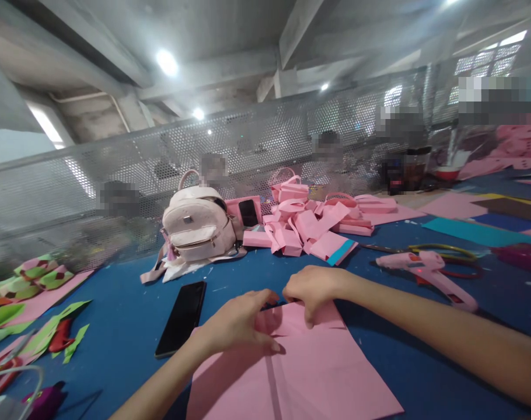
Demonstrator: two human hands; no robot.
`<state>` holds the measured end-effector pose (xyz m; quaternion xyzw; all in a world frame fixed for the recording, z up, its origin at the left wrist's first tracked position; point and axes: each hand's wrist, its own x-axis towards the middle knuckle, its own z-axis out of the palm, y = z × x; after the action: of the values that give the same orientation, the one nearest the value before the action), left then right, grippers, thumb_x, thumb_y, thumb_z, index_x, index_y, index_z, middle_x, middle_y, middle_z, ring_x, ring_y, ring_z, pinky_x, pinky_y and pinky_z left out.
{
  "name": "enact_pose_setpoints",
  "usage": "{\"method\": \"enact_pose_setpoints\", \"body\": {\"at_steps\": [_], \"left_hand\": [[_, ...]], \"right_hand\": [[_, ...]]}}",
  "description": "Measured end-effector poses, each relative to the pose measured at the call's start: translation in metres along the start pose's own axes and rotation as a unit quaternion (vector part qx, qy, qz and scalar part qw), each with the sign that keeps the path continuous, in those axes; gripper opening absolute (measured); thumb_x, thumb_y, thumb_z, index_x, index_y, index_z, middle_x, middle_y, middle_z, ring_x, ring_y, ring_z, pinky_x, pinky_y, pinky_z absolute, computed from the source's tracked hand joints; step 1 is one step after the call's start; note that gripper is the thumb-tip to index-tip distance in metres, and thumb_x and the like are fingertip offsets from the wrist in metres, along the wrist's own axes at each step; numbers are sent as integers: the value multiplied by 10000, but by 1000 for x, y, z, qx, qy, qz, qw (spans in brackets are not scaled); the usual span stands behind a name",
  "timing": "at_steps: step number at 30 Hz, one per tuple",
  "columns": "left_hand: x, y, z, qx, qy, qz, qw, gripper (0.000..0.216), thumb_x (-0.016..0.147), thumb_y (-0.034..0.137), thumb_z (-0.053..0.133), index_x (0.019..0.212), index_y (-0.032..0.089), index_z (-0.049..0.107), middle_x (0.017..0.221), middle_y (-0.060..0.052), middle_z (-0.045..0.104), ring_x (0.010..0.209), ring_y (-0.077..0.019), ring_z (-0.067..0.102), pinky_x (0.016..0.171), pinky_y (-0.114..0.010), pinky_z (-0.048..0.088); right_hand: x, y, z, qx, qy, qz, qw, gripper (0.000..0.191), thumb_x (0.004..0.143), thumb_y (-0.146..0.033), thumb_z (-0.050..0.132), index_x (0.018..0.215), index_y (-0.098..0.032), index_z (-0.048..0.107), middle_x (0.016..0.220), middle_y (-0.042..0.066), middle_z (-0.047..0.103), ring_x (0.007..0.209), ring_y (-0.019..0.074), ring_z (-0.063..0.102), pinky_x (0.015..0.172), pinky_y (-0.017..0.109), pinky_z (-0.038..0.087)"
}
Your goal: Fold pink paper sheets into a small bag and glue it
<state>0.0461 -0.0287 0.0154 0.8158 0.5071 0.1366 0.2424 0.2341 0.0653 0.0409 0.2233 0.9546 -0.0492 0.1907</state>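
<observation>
A large pink paper sheet lies on the blue table in front of me, creased along its far part. My left hand is curved over the sheet's far left part, its thumb pressed on the surface and its fingers at the far edge. Beside it, my right hand grips the same far edge, thumb on top; some fingertips are hidden. A black phone lies left of the sheet. To the right rests a pink glue gun with a small red light.
A white backpack stands behind the phone, near a perforated metal screen. Folded pink paper pieces are heaped beyond my hands. Green paper scraps and red-handled scissors lie left. Coloured sheets lie right. People are blurred behind the screen.
</observation>
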Motion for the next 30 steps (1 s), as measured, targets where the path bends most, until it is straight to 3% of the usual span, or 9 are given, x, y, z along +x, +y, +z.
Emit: {"method": "enact_pose_setpoints", "body": {"at_steps": [2, 4, 7, 10, 15, 20, 26, 30], "left_hand": [[-1, 0, -8, -76, -1, -24, 997, 436, 784, 394, 670, 1184, 234, 599, 1179, -44, 654, 995, -213, 601, 821, -278, 435], [0, -3, -14, -120, 4, -45, 992, 258, 863, 379, 557, 1010, 192, 656, 964, -23, 677, 836, -170, 582, 733, -255, 414], [4, -12, -18, -154, -5, -62, 986, 334, 885, 441, 507, 720, 163, 592, 636, 40, 515, 611, -111, 445, 587, -239, 324], [6, -19, -17, -196, -20, -69, 978, 480, 885, 551, 463, 581, 179, 458, 518, 64, 375, 480, -80, 333, 493, -238, 257], [10, -23, -10, -239, 15, -70, 968, 543, 848, 633, 487, 549, 203, 341, 475, 74, 319, 430, -59, 247, 447, -235, 192], [14, -22, -6, -247, 62, -67, 965, 527, 840, 612, 523, 564, 196, 356, 495, 74, 315, 449, -56, 246, 452, -232, 185], [13, -22, -12, -286, 91, -68, 952, 500, 834, 588, 555, 575, 193, 390, 477, 77, 350, 423, -53, 267, 429, -216, 187], [13, -24, -15, -341, 66, -73, 935, 516, 740, 578, 684, 540, 187, 413, 434, 87, 341, 381, -39, 236, 404, -216, 138]], "right_hand": [[-1, -1, -2, 16, 37, -11, 999, 225, 692, -361, 709, 863, -219, 674, 817, 10, 674, 757, 198, 609, 521, 259, 246], [-2, -4, -6, 47, 100, -11, 994, 164, 716, -307, 689, 860, -230, 686, 809, -2, 677, 765, 181, 604, 530, 252, 247], [-4, -8, -12, 113, 188, 3, 976, 138, 731, -269, 671, 862, -241, 705, 825, -16, 688, 768, 159, 601, 539, 240, 268], [-3, -7, -13, 183, 244, -2, 952, 113, 721, -286, 673, 805, -232, 725, 802, -20, 704, 741, 151, 605, 567, 230, 314], [10, 7, -7, 279, 280, -7, 919, 197, 747, -365, 652, 750, -192, 746, 762, 7, 726, 722, 161, 623, 617, 233, 376], [16, 26, -6, 304, 295, 14, 906, 244, 745, -389, 657, 731, -160, 741, 701, 7, 700, 677, 154, 616, 568, 224, 384], [2, 41, -20, 266, 367, 43, 890, 265, 795, -371, 633, 660, -149, 688, 583, -8, 623, 576, 129, 563, 544, 230, 362], [-4, 36, -24, 205, 443, 83, 869, 190, 839, -324, 615, 746, -185, 706, 694, 12, 679, 684, 170, 609, 611, 259, 377]]}}
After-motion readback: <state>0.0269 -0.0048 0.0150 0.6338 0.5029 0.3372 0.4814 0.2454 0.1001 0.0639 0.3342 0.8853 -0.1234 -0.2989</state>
